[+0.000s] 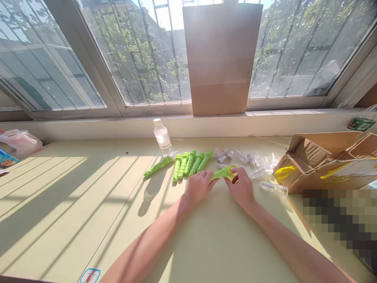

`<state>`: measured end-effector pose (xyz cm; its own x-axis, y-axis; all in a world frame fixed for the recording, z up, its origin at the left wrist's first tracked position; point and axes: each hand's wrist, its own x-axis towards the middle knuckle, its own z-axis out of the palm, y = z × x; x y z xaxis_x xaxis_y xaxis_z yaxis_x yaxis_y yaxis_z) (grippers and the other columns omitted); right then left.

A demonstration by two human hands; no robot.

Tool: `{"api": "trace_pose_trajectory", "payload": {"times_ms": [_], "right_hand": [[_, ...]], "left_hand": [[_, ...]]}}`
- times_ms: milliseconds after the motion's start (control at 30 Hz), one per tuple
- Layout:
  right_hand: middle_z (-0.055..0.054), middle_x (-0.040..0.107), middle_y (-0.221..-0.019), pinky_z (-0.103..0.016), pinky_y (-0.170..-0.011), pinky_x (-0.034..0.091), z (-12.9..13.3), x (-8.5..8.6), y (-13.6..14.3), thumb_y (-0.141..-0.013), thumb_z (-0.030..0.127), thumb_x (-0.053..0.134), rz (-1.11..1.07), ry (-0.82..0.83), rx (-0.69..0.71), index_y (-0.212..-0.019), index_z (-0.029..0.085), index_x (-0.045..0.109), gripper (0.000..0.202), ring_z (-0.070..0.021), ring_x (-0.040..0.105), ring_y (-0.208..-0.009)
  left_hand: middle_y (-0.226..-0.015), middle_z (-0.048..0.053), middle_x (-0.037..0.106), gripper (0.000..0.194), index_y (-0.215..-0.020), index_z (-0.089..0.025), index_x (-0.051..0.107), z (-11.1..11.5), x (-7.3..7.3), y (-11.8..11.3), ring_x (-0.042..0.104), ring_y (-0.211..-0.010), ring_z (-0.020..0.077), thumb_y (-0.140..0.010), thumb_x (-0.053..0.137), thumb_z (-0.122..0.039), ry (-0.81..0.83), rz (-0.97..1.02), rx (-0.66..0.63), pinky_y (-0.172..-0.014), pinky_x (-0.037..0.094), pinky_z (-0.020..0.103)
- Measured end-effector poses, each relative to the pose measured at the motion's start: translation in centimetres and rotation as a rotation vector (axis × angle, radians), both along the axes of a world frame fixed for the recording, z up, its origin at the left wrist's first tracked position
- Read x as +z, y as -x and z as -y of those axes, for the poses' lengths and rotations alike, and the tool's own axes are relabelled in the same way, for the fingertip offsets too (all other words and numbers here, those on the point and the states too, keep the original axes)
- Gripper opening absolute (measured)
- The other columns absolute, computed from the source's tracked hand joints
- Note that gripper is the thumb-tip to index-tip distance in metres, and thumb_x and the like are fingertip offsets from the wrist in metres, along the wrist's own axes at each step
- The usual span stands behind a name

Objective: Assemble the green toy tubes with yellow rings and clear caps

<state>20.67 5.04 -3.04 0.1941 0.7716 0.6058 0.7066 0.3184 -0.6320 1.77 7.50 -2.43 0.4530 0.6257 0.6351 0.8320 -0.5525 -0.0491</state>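
My left hand (201, 184) is closed round one end of a bright green ribbed plastic tube (220, 173), held just above the table. At the tube's wider, yellowish-green end, the fingers of my right hand (240, 186) pinch it. A yellow ring-like piece shows by those fingers; whether it is joined to the tube I cannot tell. Left of my hands, several similar green tubes (191, 162) lie side by side. Another green tube (158, 166) lies slanted apart from them, near a bottle. Small clear plastic caps (224, 155) and larger clear plastic cups (260, 162) lie beyond my right hand.
A water bottle (163, 137) with a white cap stands behind the tubes. An open cardboard box (315, 165) is at the right, with a clear tapered piece (273, 188) before it. Cardboard (220, 59) leans on the window. Plastic bags (22, 142) lie far left.
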Motion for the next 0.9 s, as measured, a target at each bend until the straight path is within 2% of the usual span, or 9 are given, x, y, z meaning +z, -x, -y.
{"api": "trace_pose_trajectory", "payload": {"times_ms": [133,333,667,800,900], "right_hand": [[0.001,0.06,-0.089,-0.026,-0.051,0.041,0.0,-0.1,0.0,-0.082,0.035,0.055,0.017,0.092,-0.008,-0.094,0.025,0.045,0.018,-0.0142,0.059,-0.058],[0.001,0.06,-0.087,-0.025,-0.05,0.038,0.0,-0.4,-0.1,-0.081,0.033,0.053,0.059,0.072,-0.025,-0.094,0.025,0.044,0.017,-0.0145,0.059,-0.058],[0.0,0.059,-0.091,-0.024,-0.049,0.035,0.0,-0.5,-0.1,-0.08,0.032,0.053,0.093,0.071,-0.028,-0.092,0.025,0.044,0.016,-0.0136,0.057,-0.058],[0.002,0.057,-0.084,-0.023,-0.048,0.033,0.0,-0.5,-0.1,-0.08,0.033,0.053,0.096,0.068,-0.047,-0.091,0.025,0.044,0.016,-0.0134,0.055,-0.056],[0.002,0.058,-0.081,-0.023,-0.048,0.033,-0.1,-0.5,-0.1,-0.082,0.033,0.052,0.096,0.027,-0.065,-0.09,0.025,0.045,0.014,-0.0131,0.055,-0.054]], "left_hand": [[-0.069,0.004,0.067,0.032,-0.103,-0.021,0.067,0.3,0.1,-0.2,0.064,-0.063,0.019,-0.099,0.049,-0.048,0.05,-0.028,0.0,-0.052,0.033,0.028],[-0.068,0.006,0.067,0.041,-0.099,-0.021,0.069,0.9,0.9,-0.4,0.065,-0.065,0.02,-0.1,0.043,-0.054,0.198,-0.04,0.041,-0.052,0.032,0.029],[-0.066,0.004,0.067,0.039,-0.087,-0.02,0.067,1.0,1.4,-0.5,0.063,-0.061,0.0188,-0.098,0.048,-0.052,0.345,0.025,0.062,-0.053,0.032,0.029],[-0.07,0.001,0.07,0.034,-0.096,-0.022,0.067,0.9,1.9,-0.4,0.064,-0.061,0.018,-0.094,0.056,-0.054,0.419,0.041,0.042,-0.053,0.033,0.028],[-0.078,0.0,0.072,0.031,-0.11,-0.023,0.064,0.8,1.8,-0.3,0.066,-0.066,0.0181,-0.091,0.063,-0.047,0.407,0.031,0.033,-0.056,0.037,0.027]]}}
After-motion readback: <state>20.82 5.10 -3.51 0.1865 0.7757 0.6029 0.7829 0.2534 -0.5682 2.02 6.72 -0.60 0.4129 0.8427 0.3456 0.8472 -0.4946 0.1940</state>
